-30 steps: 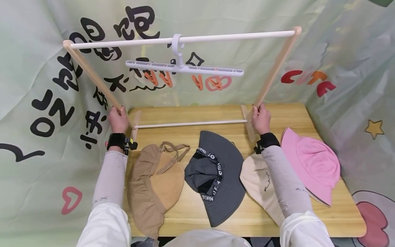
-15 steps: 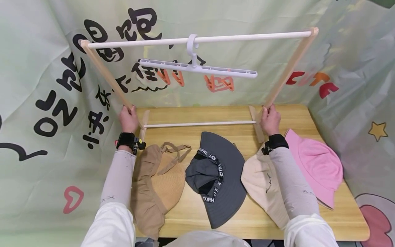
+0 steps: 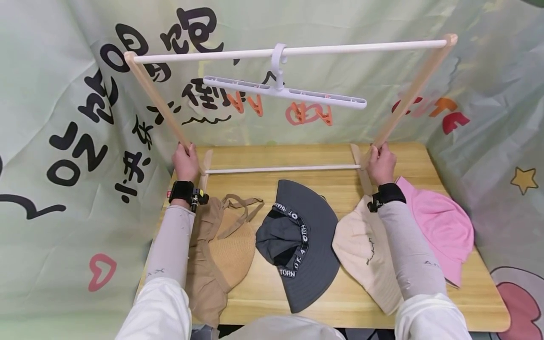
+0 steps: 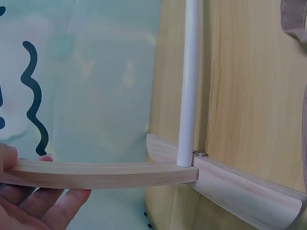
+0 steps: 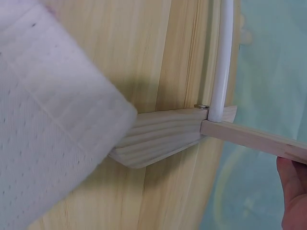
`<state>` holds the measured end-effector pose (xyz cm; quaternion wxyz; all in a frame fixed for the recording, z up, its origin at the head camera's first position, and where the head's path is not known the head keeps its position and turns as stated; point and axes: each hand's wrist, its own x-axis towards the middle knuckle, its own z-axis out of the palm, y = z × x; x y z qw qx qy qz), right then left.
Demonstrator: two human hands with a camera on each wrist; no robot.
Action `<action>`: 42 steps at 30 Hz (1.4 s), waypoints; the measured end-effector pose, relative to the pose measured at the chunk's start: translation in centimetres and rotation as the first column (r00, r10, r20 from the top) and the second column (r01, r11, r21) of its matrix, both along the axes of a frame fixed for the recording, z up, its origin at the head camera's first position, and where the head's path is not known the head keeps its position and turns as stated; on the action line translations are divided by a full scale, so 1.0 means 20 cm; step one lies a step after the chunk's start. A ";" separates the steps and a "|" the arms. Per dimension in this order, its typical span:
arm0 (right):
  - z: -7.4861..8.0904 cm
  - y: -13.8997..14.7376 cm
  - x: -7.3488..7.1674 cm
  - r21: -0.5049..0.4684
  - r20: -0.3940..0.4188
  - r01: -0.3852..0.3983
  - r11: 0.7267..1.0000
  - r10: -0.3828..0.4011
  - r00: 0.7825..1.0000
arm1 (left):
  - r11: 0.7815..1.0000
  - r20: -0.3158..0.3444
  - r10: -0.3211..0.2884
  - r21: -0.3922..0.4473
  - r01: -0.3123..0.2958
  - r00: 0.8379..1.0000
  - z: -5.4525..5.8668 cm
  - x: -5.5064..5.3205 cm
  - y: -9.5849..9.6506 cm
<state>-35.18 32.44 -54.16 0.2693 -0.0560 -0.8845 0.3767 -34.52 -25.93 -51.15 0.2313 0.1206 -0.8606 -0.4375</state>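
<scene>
A wooden drying rack [image 3: 157, 97] with white crossbars stands across the back of the table. My left hand [image 3: 185, 163] grips the lower part of its left post, the fingers curled round the wood in the left wrist view. On the other side, my right hand [image 3: 381, 164] holds the right post [image 5: 254, 137] low down; only part of that hand shows in the right wrist view. From the top bar hangs a pale lilac hanger [image 3: 284, 92], slightly tilted, with several orange clips [image 3: 257, 105] below it.
Along the wooden table [image 3: 263, 295] lie a brown ruffled sun hat [image 3: 231, 250], a dark grey bucket hat [image 3: 316, 241], a cream hat [image 3: 359, 241] partly under my right forearm, and a pink bucket hat [image 3: 444, 226]. A printed cloth [image 3: 55, 255] hangs behind and beside the table.
Both hands have shifted the rack to the right along the table, with the hanger and clips moving along. The hats lie in nearly the same places.
</scene>
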 end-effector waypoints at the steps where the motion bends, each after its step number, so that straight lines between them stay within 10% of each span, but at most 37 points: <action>1: 0.00 0.01 0.00 0.002 0.003 0.006 1.000 -0.006 1.000 | 1.000 -0.001 -0.003 0.002 0.003 1.000 0.00 0.00 0.01; 29: 0.01 0.11 0.06 -0.017 0.015 0.044 0.999 -0.043 0.999 | 0.998 0.061 -0.065 0.028 0.063 0.996 0.00 -0.01 0.10; 36: 0.06 0.07 0.08 -0.090 0.095 -0.051 0.995 0.059 0.994 | 0.981 0.146 -0.158 -0.085 0.171 0.977 0.08 0.07 0.00; 42: 0.15 0.00 0.14 -0.252 0.190 -0.031 0.967 0.081 0.978 | 0.977 0.292 -0.101 -0.154 0.151 0.951 0.14 0.18 -0.04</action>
